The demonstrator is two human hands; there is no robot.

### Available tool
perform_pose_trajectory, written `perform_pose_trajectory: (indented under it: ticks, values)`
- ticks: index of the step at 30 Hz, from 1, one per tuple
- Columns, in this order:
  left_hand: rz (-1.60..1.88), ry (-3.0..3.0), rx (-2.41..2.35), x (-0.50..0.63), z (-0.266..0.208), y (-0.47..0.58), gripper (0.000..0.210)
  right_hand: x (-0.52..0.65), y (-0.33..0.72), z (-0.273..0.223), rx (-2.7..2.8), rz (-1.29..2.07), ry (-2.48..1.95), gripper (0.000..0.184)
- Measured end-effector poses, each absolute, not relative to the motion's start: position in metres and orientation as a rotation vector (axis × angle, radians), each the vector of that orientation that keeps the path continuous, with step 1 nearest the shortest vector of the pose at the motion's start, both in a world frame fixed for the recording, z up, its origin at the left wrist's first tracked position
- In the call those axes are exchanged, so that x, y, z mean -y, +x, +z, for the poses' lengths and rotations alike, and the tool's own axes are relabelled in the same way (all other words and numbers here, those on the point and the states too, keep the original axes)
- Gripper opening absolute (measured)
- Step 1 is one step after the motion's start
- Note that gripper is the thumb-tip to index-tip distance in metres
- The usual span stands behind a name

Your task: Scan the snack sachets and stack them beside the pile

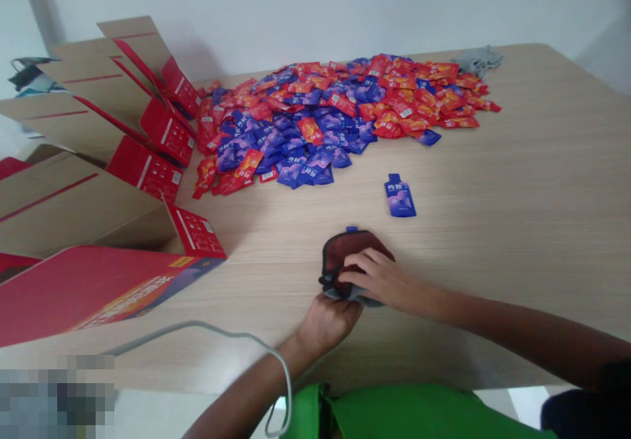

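Observation:
A dark red mesh piece with black edging (340, 247), looking like a small pouch, lies on the table before me, with grey cloth along its near edge. My left hand (331, 321) is closed at that near edge, fingertips hidden beneath it. On top of the mesh rests my right hand (377, 275), its fingers apart and slightly bent. A blue sachet tip (351, 229) sticks out from under the far edge; the rest is covered. Just beyond, to the right, a single blue sachet (399, 197) lies flat.
A wide heap of red and blue sachets (315, 117) spreads along the table's back. Open red cardboard boxes (123, 288) stand in a row at left. Grey cloth (478, 61) lies at the back right. A grey cable (227, 332) loops over my left forearm.

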State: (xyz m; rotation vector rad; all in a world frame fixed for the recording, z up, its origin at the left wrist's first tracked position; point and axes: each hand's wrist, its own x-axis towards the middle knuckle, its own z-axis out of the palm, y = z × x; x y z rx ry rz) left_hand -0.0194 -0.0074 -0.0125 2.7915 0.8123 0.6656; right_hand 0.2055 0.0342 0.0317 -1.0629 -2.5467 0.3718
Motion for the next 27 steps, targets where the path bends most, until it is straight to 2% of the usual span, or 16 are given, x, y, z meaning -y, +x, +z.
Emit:
perform_pose_trajectory:
  ticks: [6,11,15,18,21,24,27]
  values:
    - [0.737,2.800,-0.817,0.008,-0.015,-0.019,0.025,-0.058,0.207,0.006,2.521,0.314,-1.130,0.039]
    - [0.742,2.798,-0.857,0.008,-0.015,-0.020,0.025,-0.107,0.206,0.011,2.559,0.157,-1.173,0.046]
    - [0.763,2.808,-0.846,0.009,-0.014,-0.020,0.024,-0.139,0.207,0.031,2.548,0.089,-1.293,0.043]
    - [0.768,2.810,-0.844,0.008,-0.013,-0.020,0.024,-0.135,0.206,0.057,2.349,0.161,-1.326,0.040]
    - [0.768,2.811,-0.851,0.007,-0.011,-0.019,0.022,-0.097,0.204,0.072,2.241,0.367,-1.226,0.040]
    - [0.727,2.793,-0.851,0.006,-0.009,-0.019,0.012,-0.051,0.200,0.057,2.396,0.534,-1.120,0.045]
    - [0.708,2.771,-0.832,0.005,-0.008,-0.019,0.014,-0.034,0.198,0.028,2.520,0.480,-1.117,0.046]
